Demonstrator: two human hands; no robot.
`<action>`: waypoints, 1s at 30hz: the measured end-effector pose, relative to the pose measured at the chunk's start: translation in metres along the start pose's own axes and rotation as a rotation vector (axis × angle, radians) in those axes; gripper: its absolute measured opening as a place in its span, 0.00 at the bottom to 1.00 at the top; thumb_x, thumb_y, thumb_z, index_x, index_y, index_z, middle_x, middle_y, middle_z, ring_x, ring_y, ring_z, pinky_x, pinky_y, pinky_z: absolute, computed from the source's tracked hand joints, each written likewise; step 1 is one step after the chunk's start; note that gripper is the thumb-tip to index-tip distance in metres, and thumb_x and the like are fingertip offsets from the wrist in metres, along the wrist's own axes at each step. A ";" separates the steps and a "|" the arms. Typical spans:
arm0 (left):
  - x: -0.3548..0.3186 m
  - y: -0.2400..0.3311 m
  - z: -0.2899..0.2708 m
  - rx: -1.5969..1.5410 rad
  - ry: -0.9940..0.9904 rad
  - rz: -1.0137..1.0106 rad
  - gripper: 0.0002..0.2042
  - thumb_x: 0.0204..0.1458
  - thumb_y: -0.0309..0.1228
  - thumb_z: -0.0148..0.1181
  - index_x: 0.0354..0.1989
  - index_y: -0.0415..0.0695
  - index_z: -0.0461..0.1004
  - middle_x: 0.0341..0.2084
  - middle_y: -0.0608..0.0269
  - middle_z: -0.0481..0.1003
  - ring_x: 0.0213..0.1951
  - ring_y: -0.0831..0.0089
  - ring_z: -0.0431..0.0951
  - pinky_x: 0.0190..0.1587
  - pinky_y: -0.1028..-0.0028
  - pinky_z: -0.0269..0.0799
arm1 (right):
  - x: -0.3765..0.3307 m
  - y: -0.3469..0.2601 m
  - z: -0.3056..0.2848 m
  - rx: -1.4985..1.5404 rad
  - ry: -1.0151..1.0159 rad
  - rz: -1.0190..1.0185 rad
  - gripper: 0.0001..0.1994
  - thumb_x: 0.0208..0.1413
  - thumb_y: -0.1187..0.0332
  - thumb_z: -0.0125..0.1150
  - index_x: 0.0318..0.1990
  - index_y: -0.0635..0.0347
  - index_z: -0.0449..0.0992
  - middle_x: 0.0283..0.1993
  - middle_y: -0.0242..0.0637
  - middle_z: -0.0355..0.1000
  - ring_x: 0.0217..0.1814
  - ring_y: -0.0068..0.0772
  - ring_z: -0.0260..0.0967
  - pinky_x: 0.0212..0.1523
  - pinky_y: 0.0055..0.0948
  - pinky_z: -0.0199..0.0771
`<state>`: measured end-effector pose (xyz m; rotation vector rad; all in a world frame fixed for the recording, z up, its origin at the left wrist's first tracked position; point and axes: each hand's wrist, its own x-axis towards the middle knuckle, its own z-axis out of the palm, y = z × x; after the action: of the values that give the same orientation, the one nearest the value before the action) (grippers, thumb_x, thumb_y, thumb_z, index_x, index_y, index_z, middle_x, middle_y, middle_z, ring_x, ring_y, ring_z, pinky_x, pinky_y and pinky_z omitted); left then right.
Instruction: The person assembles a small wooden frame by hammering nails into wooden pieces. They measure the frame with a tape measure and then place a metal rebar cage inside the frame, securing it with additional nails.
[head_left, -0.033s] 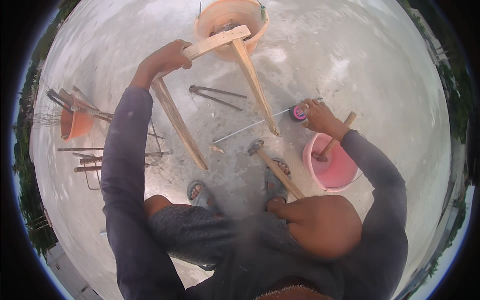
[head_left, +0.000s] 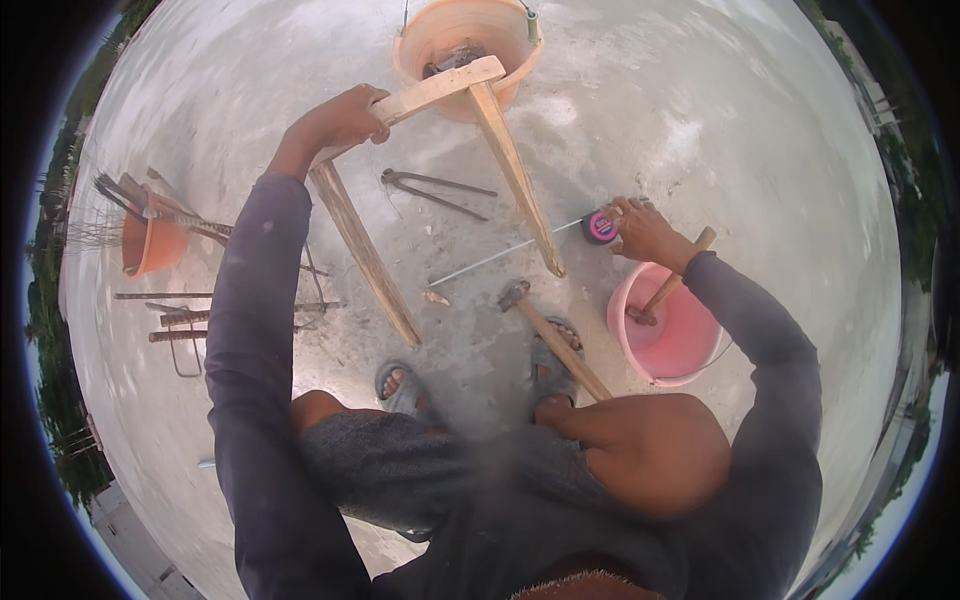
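While our left hand (head_left: 345,120) clamps the wooden frame (head_left: 430,93), both legs (head_left: 366,250) already on its crossbar (head_left: 472,75), our right hand (head_left: 648,235) grips the tape measure (head_left: 599,228); leg ends (head_left: 553,262) stand unlinked!

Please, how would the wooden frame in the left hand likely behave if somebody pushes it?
The wooden frame is probably stiff, since it looks made of solid timber. It could tip without the left hand, as only two slim legs are visible. Its bare wood probably isn't slippery.
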<state>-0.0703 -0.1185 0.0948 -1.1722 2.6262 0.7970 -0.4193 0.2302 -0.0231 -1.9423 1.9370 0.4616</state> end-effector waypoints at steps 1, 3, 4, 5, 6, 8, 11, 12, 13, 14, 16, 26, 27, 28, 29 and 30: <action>0.002 -0.007 0.012 -0.045 -0.034 -0.033 0.28 0.38 0.28 0.63 0.55 0.43 0.79 0.40 0.52 0.82 0.45 0.58 0.81 0.53 0.61 0.74 | 0.012 0.009 0.005 0.001 0.067 -0.112 0.38 0.52 0.51 0.72 0.68 0.57 0.67 0.67 0.46 0.64 0.69 0.50 0.64 0.66 0.49 0.66; 0.006 -0.025 0.035 -0.084 -0.123 -0.040 0.32 0.35 0.28 0.64 0.57 0.40 0.78 0.47 0.47 0.79 0.50 0.54 0.79 0.57 0.61 0.72 | 0.025 0.018 0.021 -0.032 0.028 -0.220 0.36 0.52 0.53 0.71 0.67 0.56 0.68 0.69 0.47 0.63 0.69 0.51 0.64 0.64 0.50 0.65; 0.011 -0.033 0.046 -0.084 -0.140 -0.024 0.34 0.34 0.29 0.64 0.59 0.39 0.77 0.52 0.43 0.78 0.53 0.51 0.79 0.58 0.61 0.73 | 0.032 0.019 0.026 -0.019 0.106 -0.308 0.37 0.52 0.53 0.72 0.68 0.55 0.67 0.69 0.46 0.63 0.69 0.51 0.63 0.64 0.50 0.65; 0.011 -0.042 0.059 -0.082 -0.165 -0.033 0.36 0.33 0.31 0.65 0.60 0.37 0.77 0.56 0.40 0.76 0.55 0.49 0.79 0.59 0.61 0.73 | 0.037 0.018 0.033 -0.011 0.097 -0.363 0.38 0.52 0.53 0.72 0.69 0.54 0.65 0.69 0.46 0.63 0.69 0.50 0.63 0.64 0.50 0.64; 0.010 -0.050 0.071 -0.092 -0.186 -0.036 0.37 0.33 0.31 0.65 0.61 0.37 0.76 0.56 0.40 0.76 0.56 0.48 0.78 0.60 0.61 0.73 | 0.040 0.015 0.039 0.007 0.115 -0.424 0.39 0.52 0.53 0.73 0.70 0.54 0.64 0.69 0.46 0.63 0.69 0.50 0.63 0.65 0.50 0.64; 0.009 -0.065 0.087 -0.078 -0.214 -0.086 0.38 0.32 0.30 0.64 0.62 0.37 0.75 0.56 0.39 0.76 0.57 0.47 0.77 0.61 0.61 0.72 | 0.044 0.011 0.047 -0.036 0.123 -0.467 0.41 0.50 0.54 0.74 0.71 0.54 0.63 0.68 0.45 0.63 0.69 0.49 0.64 0.64 0.50 0.64; 0.005 -0.084 0.104 -0.110 -0.217 -0.162 0.41 0.30 0.31 0.64 0.64 0.38 0.73 0.58 0.40 0.75 0.59 0.46 0.76 0.63 0.60 0.70 | 0.054 0.012 0.053 -0.040 0.060 -0.463 0.39 0.52 0.58 0.72 0.71 0.54 0.63 0.67 0.44 0.64 0.67 0.47 0.64 0.63 0.49 0.65; 0.006 -0.088 0.108 -0.123 -0.230 -0.147 0.37 0.32 0.29 0.64 0.61 0.39 0.75 0.52 0.44 0.77 0.54 0.50 0.77 0.59 0.60 0.71 | 0.058 0.013 0.055 -0.032 0.034 -0.449 0.38 0.54 0.59 0.70 0.71 0.54 0.63 0.66 0.44 0.64 0.67 0.47 0.65 0.63 0.48 0.66; 0.008 -0.093 0.111 -0.136 -0.241 -0.125 0.33 0.34 0.28 0.63 0.58 0.40 0.76 0.46 0.48 0.78 0.50 0.54 0.78 0.56 0.60 0.72 | 0.063 0.013 0.056 -0.076 0.020 -0.445 0.36 0.55 0.62 0.68 0.71 0.54 0.63 0.66 0.43 0.65 0.66 0.46 0.65 0.61 0.48 0.67; 0.010 -0.096 0.114 -0.151 -0.241 -0.094 0.30 0.36 0.26 0.63 0.55 0.41 0.78 0.39 0.52 0.80 0.45 0.57 0.79 0.53 0.60 0.72 | 0.068 0.012 0.059 -0.118 0.024 -0.447 0.34 0.56 0.64 0.66 0.71 0.54 0.63 0.65 0.42 0.65 0.65 0.46 0.66 0.60 0.48 0.68; 0.013 -0.102 0.119 -0.148 -0.260 -0.076 0.29 0.37 0.27 0.63 0.55 0.41 0.77 0.39 0.52 0.80 0.44 0.57 0.79 0.52 0.60 0.72 | 0.075 0.009 0.061 -0.143 0.012 -0.416 0.36 0.56 0.67 0.67 0.72 0.52 0.61 0.65 0.41 0.65 0.64 0.44 0.67 0.58 0.47 0.71; 0.000 -0.116 0.129 -0.153 -0.269 -0.201 0.41 0.30 0.33 0.64 0.64 0.45 0.75 0.61 0.44 0.73 0.61 0.47 0.74 0.63 0.57 0.68 | 0.062 0.097 -0.017 -0.260 -0.050 -0.104 0.27 0.52 0.77 0.63 0.61 0.46 0.76 0.53 0.34 0.71 0.57 0.40 0.70 0.48 0.44 0.76; -0.002 -0.117 0.134 -0.174 -0.219 -0.173 0.40 0.30 0.33 0.64 0.64 0.45 0.75 0.59 0.44 0.74 0.60 0.47 0.75 0.62 0.57 0.68 | 0.056 0.113 -0.028 -0.271 -0.046 -0.091 0.26 0.52 0.78 0.62 0.61 0.46 0.77 0.52 0.34 0.72 0.56 0.40 0.70 0.47 0.45 0.76; -0.005 -0.119 0.139 -0.188 -0.171 -0.151 0.40 0.31 0.33 0.64 0.63 0.44 0.76 0.57 0.44 0.76 0.58 0.47 0.76 0.61 0.56 0.69 | 0.049 0.126 -0.037 -0.265 -0.074 -0.005 0.28 0.49 0.78 0.64 0.61 0.47 0.77 0.53 0.35 0.72 0.56 0.40 0.71 0.46 0.44 0.75; -0.006 -0.120 0.144 -0.177 -0.134 -0.140 0.39 0.31 0.33 0.65 0.62 0.44 0.76 0.55 0.44 0.77 0.57 0.48 0.76 0.60 0.56 0.70 | 0.043 0.137 -0.047 -0.266 -0.124 0.111 0.30 0.47 0.79 0.65 0.61 0.47 0.77 0.54 0.35 0.72 0.55 0.41 0.72 0.46 0.44 0.75; -0.003 -0.120 0.147 -0.221 -0.185 -0.129 0.38 0.32 0.34 0.65 0.62 0.43 0.76 0.54 0.45 0.78 0.57 0.48 0.77 0.60 0.56 0.70 | 0.035 0.146 -0.059 -0.140 -0.107 0.113 0.31 0.43 0.80 0.66 0.60 0.50 0.78 0.50 0.35 0.74 0.50 0.39 0.74 0.42 0.43 0.75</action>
<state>0.0089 -0.1052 -0.0774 -1.2393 2.3351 1.1331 -0.5658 0.1722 0.0092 -1.8554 2.0003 0.7346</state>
